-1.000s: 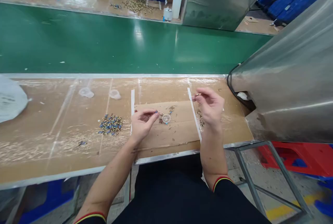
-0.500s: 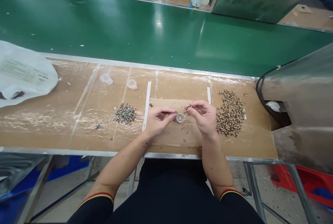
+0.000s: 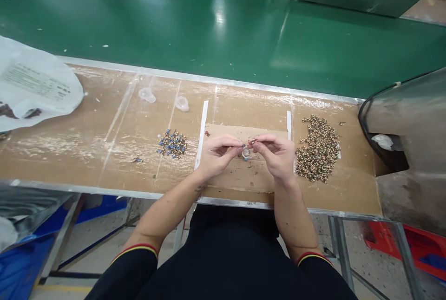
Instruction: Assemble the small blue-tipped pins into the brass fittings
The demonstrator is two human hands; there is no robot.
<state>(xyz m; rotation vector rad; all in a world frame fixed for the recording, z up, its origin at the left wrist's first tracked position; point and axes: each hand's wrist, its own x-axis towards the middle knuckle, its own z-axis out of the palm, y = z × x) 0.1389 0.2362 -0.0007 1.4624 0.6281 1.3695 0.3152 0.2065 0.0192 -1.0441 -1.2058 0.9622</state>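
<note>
Over a cardboard sheet (image 3: 244, 179), my left hand (image 3: 220, 155) pinches something small and dark that I cannot make out. My right hand (image 3: 277, 155) holds a small brass-coloured part (image 3: 253, 141) between thumb and fingers, its tips close to those of my left hand. Just below the fingertips is a small clear round cup (image 3: 246, 153), partly hidden by the fingers. Right of my right hand lies a large pile of brass parts (image 3: 317, 151). A smaller pile of brass parts with blue pieces (image 3: 173, 144) lies left of my left hand.
Two translucent plastic pieces, one (image 3: 147, 95) left of the other (image 3: 181, 103), lie toward the table's back. A white bag (image 3: 38, 86) is at far left. Beyond the table runs a green surface (image 3: 174, 26). A metal housing (image 3: 418, 137) with a black cable stands at right.
My fingertips have come closer together above the clear cup. The camera view has tilted down, so the person's hands across the green surface are out of view.
</note>
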